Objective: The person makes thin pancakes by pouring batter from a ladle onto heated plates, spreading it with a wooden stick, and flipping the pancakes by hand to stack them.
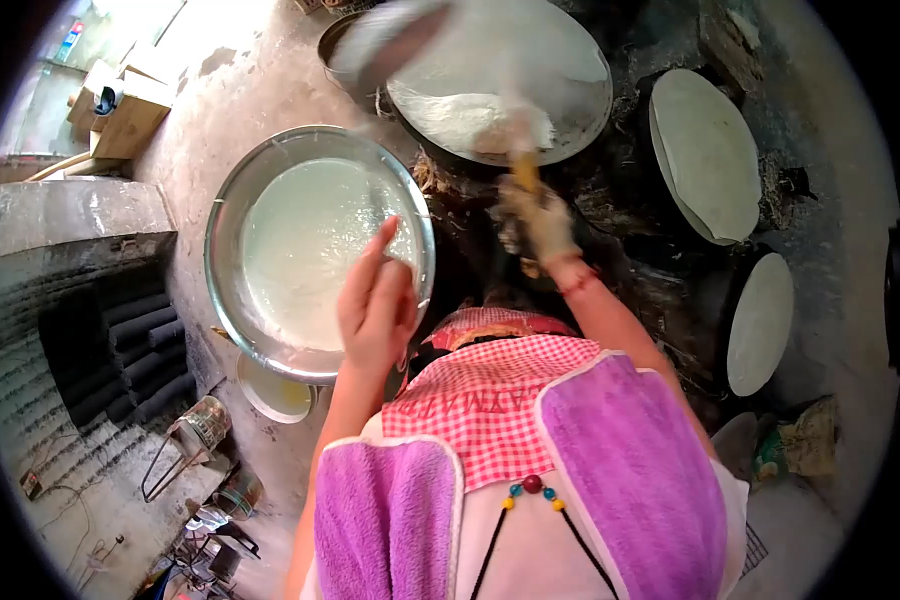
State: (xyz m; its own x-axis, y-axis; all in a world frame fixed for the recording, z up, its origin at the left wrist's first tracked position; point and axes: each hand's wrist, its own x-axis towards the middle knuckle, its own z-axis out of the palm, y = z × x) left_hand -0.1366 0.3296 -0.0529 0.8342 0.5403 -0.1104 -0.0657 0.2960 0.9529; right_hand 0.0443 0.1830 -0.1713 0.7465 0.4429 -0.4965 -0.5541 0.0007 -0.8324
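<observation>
My right hand point(538, 222), which looks gloved, is wrapped round a yellow-handled tool point(524, 172). The tool's far end is smeared by motion over a large round griddle point(592, 125), where white batter point(450, 112) lies in a thick patch near the front. My left hand point(378, 300) hovers over the near right side of a wide metal basin point(222, 300) and holds nothing. Its index finger points forward while the other fingers curl in. Pale milky liquid point(295, 240) fills much of the basin.
A blurred round object point(405, 45) is at the griddle's far left. Two more round pale-topped surfaces, one larger point(708, 155) and one smaller point(762, 325), stand at right. A small bowl point(275, 392) sits below the basin. Dark cylinders point(145, 330), a wire-handled can point(202, 425) and boxes point(130, 112) are at left.
</observation>
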